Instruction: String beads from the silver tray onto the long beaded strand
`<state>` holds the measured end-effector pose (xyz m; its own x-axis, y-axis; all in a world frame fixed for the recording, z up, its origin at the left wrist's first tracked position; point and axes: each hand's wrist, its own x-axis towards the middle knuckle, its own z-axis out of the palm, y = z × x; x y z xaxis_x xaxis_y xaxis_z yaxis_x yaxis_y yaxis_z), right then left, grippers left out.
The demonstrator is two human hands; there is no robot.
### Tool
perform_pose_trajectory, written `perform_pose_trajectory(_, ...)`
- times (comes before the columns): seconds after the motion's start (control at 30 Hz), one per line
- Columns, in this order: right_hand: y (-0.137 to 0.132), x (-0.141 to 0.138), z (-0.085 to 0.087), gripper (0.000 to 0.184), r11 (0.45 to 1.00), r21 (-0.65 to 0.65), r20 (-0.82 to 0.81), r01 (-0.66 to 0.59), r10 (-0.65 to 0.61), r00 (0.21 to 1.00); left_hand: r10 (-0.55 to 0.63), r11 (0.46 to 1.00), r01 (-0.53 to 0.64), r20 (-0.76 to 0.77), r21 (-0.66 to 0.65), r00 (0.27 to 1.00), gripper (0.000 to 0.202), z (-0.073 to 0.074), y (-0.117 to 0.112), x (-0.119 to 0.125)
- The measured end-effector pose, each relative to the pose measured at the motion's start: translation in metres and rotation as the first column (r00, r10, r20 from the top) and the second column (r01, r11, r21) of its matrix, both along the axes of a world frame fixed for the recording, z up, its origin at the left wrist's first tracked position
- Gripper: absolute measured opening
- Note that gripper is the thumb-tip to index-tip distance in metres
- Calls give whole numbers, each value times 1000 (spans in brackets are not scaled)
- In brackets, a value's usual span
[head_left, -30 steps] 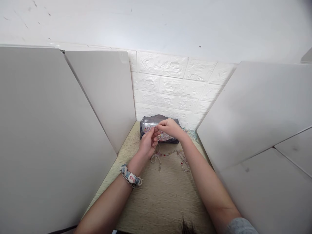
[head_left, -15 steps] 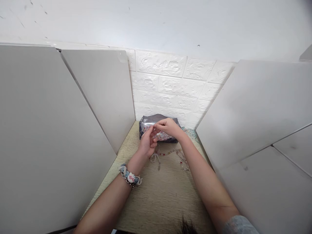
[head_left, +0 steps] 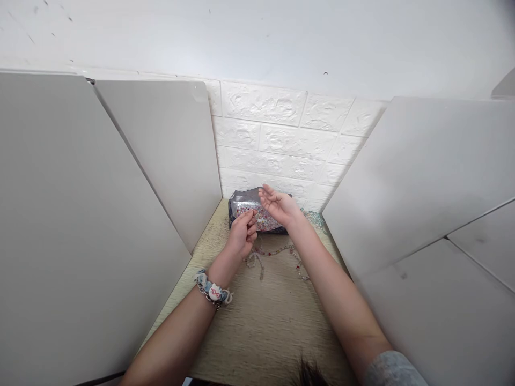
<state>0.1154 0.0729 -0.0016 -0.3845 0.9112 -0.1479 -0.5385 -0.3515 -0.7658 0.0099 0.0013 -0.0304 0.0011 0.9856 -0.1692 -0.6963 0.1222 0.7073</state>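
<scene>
My left hand (head_left: 242,231) is closed, with thumb and forefinger pinched together over the front of a grey bag (head_left: 246,197). What sits in that pinch is too small to make out. My right hand (head_left: 278,205) has its fingers apart and holds nothing visible, in front of the bag's right half. Many tiny coloured beads (head_left: 265,221) show on a shiny patch at the bag's front. A string of beads (head_left: 277,250) in pale, red and yellow tones lies on the table below; its left part passes close under my left hand, and whether they connect is hidden.
Pale panels (head_left: 161,150) stand on the left, with another panel (head_left: 422,177) on the right, narrowing the wooden table (head_left: 257,327). A white brick-patterned wall (head_left: 277,142) closes the back. Clear bluish beads (head_left: 316,219) lie in the back right corner.
My right hand has let go of the pinch beside my left fingertips and opened, turning its fingers up. My left hand stays pinched in nearly the same place.
</scene>
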Motion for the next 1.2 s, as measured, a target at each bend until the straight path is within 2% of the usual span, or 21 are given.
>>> perform_pose_trajectory(0.03, 1, 0, 0, 44, 998, -51, -71, 37, -40, 997, 2, 1000, -2, -12, 3, 1000, 23, 0, 0, 0)
perform_pose_trajectory(0.1, 3, 2, -1, 41, 990, -94, -110, 100, -110, 988, 3, 1000, -3, -34, 15, 999, 25, -1, 0, -1)
perform_pose_trajectory(0.27, 5, 4, -9, 12, 996, -30, 30, 81, -80, 996, 27, 999, -24, -97, 30, 995, 26, -2, 1, -2)
perform_pose_trajectory(0.4, 5, 4, -13, 20, 999, 41, 178, -33, 25, 984, 36, 999, -30, -154, 41, 987, 26, -3, 1, -2)
perform_pose_trajectory(0.5, 3, 4, -13, 17, 990, 71, 230, -120, 101, 968, 33, 998, -21, -181, 64, 983, 26, -4, 2, -2)
perform_pose_trajectory(0.67, -1, 2, -9, 18, 989, 87, 332, -118, 83, 940, 36, 996, -19, -193, 91, 980, 26, -6, 3, -2)
perform_pose_trajectory(0.83, 2, 0, -13, 26, 991, 106, 332, -78, 39, 942, 66, 995, -50, -204, 86, 977, 27, -4, 2, -2)
perform_pose_trajectory(1.0, 3, 0, -17, 36, 990, 80, 299, -119, 90, 950, 76, 994, -54, -264, 92, 962, 29, -4, 1, -2)
perform_pose_trajectory(1.2, -1, -4, -19, 35, 983, 67, 302, -173, 145, 942, 79, 993, -47, -323, 106, 943, 26, -5, 1, -3)
